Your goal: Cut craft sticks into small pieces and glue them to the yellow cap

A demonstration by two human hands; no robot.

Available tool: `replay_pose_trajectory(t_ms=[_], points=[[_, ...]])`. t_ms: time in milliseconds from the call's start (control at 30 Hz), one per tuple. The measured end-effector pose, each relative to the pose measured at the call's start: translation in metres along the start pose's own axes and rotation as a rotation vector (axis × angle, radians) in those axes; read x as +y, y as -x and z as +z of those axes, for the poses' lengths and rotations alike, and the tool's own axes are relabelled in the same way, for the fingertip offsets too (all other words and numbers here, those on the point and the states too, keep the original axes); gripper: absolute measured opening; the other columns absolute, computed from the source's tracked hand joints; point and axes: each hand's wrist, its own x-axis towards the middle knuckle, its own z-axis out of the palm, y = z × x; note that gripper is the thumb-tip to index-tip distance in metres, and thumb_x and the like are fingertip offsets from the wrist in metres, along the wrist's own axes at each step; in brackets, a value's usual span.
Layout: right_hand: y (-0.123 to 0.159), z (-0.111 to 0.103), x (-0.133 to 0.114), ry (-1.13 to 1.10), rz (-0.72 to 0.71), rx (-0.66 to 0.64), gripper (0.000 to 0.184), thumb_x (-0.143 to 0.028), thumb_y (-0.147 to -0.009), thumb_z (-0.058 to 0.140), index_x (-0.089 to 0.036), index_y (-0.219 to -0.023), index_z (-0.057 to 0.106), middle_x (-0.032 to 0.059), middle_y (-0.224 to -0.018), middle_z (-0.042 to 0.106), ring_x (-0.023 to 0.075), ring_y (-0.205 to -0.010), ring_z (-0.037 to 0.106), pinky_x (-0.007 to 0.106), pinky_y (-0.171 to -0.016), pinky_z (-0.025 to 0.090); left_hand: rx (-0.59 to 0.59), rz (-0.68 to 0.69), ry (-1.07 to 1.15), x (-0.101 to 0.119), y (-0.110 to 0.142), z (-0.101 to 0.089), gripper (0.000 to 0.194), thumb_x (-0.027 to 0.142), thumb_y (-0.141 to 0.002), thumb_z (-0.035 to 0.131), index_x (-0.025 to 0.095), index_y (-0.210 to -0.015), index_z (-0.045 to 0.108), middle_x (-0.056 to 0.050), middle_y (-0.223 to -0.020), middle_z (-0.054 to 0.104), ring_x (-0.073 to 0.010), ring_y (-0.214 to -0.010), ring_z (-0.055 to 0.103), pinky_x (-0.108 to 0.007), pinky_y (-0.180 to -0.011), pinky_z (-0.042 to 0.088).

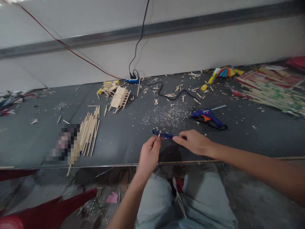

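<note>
My left hand [150,152] is closed, pinching a short piece of wooden stick [159,134] between thumb and fingertips. That stick crosses a slim dark-blue tool [168,135], perhaps a cutter; its exact kind is hard to make out. My right hand [194,141] is wrapped around the near end of this tool from the right side. Just beyond both hands, whitish scraps [166,116] are scattered over the dark table [121,136]. A blue glue gun [207,116] with an orange trigger lies behind my right hand, a small red light showing on it.
Wooden sticks [89,132] lie bundled at left, near a small wooden stick model [119,98]. A black cord [160,90] runs from the power strip [132,80] toward the glue gun. More sticks [274,92] are piled far right. A red stool [54,206] stands below left.
</note>
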Motion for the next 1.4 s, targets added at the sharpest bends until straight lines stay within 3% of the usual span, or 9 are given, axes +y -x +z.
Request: replay_pose_trajectory(t_ms=[367, 567, 733, 967, 1133, 1400], points=[[-0.005, -0.010, 0.003, 0.119, 0.117, -0.110, 0.072, -0.078, -0.077, 0.021, -0.020, -0.061, 0.059, 0.0065, -0.062, 0.064, 0.0211, -0.061, 0.059, 0.027, -0.052, 0.029, -0.027, -0.189, 0.215, 0.001, -0.004, 0.014, 0.025, 0.037, -0.080, 0.046, 0.015, -0.081, 0.059, 0.009, -0.048, 0.029, -0.0026, -0.035, 0.019, -0.016, -0.036, 0.016], [-0.007, -0.016, 0.010, 0.172, 0.122, -0.064, 0.074, -0.076, -0.080, 0.017, -0.019, -0.061, 0.061, 0.0093, -0.064, 0.065, 0.0233, -0.064, 0.062, 0.028, -0.055, 0.032, 0.003, -0.199, 0.290, 0.004, -0.003, 0.006, 0.028, 0.041, -0.079, 0.048, 0.016, -0.087, 0.057, 0.009, -0.055, 0.033, -0.0019, -0.035, 0.021, -0.015, -0.032, 0.016], [-0.004, -0.023, 0.013, 0.260, 0.164, -0.046, 0.073, -0.076, -0.079, 0.020, -0.019, -0.063, 0.062, 0.0114, -0.069, 0.067, 0.0267, -0.069, 0.063, 0.031, -0.057, 0.035, -0.085, -0.213, 0.159, -0.003, -0.013, -0.009, 0.034, 0.047, -0.079, 0.047, 0.016, -0.087, 0.057, 0.009, -0.053, 0.033, -0.0030, -0.035, 0.024, -0.015, -0.033, 0.016], [0.006, -0.029, 0.022, 0.177, 0.254, -0.088, 0.076, -0.080, -0.074, 0.024, -0.018, -0.077, 0.068, 0.0151, -0.081, 0.069, 0.0330, -0.080, 0.063, 0.036, -0.063, 0.040, -0.027, -0.119, -0.036, -0.012, -0.029, -0.027, 0.033, 0.043, -0.080, 0.047, 0.014, -0.090, 0.060, 0.006, -0.055, 0.043, -0.0043, -0.039, 0.030, -0.016, -0.038, 0.021], [0.015, -0.029, 0.017, 0.003, 0.251, -0.087, 0.069, -0.077, -0.076, 0.029, -0.020, -0.086, 0.066, 0.0110, -0.085, 0.069, 0.0290, -0.082, 0.063, 0.034, -0.068, 0.042, -0.074, -0.077, 0.011, -0.007, -0.014, -0.016, 0.035, 0.045, -0.082, 0.047, 0.016, -0.096, 0.061, 0.007, -0.054, 0.040, -0.0051, -0.041, 0.032, -0.017, -0.041, 0.024], [0.026, -0.014, -0.010, -0.071, 0.076, -0.002, 0.051, -0.064, -0.084, 0.037, -0.021, -0.090, 0.063, 0.0089, -0.092, 0.069, 0.0256, -0.086, 0.062, 0.032, -0.073, 0.040, -0.066, 0.009, 0.134, 0.004, 0.007, 0.009, 0.032, 0.043, -0.084, 0.047, 0.017, -0.097, 0.061, 0.004, -0.059, 0.047, -0.0063, -0.046, 0.038, -0.018, -0.044, 0.030]])
